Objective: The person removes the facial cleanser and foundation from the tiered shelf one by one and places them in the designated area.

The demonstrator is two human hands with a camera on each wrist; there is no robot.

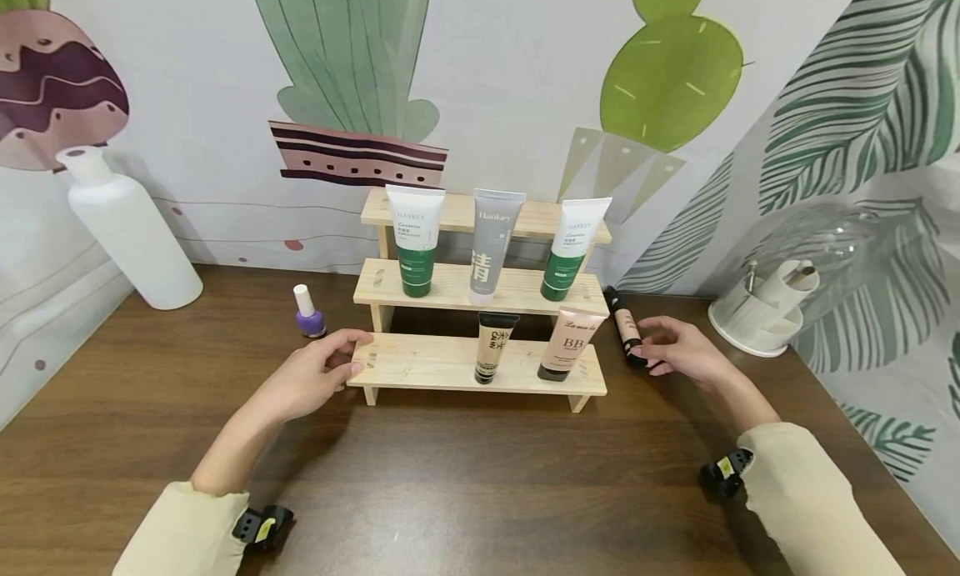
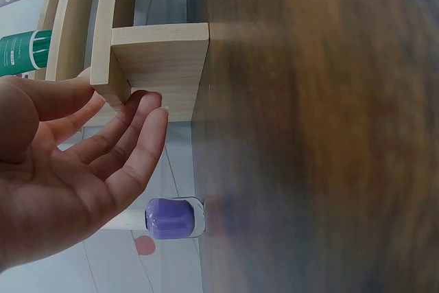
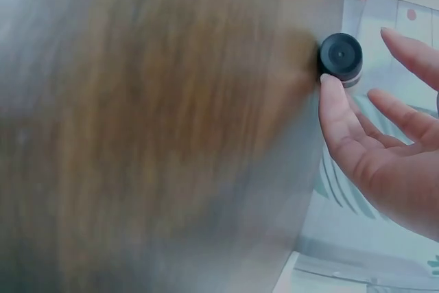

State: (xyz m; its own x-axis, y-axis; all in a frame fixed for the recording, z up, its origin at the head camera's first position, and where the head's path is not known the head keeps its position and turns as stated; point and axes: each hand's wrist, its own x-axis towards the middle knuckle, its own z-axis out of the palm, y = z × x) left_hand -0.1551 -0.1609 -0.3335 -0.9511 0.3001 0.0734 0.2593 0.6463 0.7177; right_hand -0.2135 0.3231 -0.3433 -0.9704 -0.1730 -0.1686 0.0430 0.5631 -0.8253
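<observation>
A three-tier wooden display shelf (image 1: 420,361) stands on the table. My left hand (image 1: 313,374) pinches the left end of its lowest board, thumb above and fingers curled beneath, as the left wrist view shows. To the shelf's right lies a foundation bottle (image 1: 626,326), beige with black ends. Beside it is my right hand (image 1: 678,351). In the right wrist view a fingertip touches the round black end (image 3: 341,55), while the thumb stays apart. On the lowest board stand a small black-capped tube (image 1: 492,347) and a pink BB cream tube (image 1: 572,343).
On the middle board stand two green-and-white tubes (image 1: 416,238) and a grey tube (image 1: 495,242). Purple nail polish (image 1: 309,313) is left of the shelf, with a white bottle (image 1: 131,230) farther left. A white holder with a clear dome (image 1: 757,309) stands at right.
</observation>
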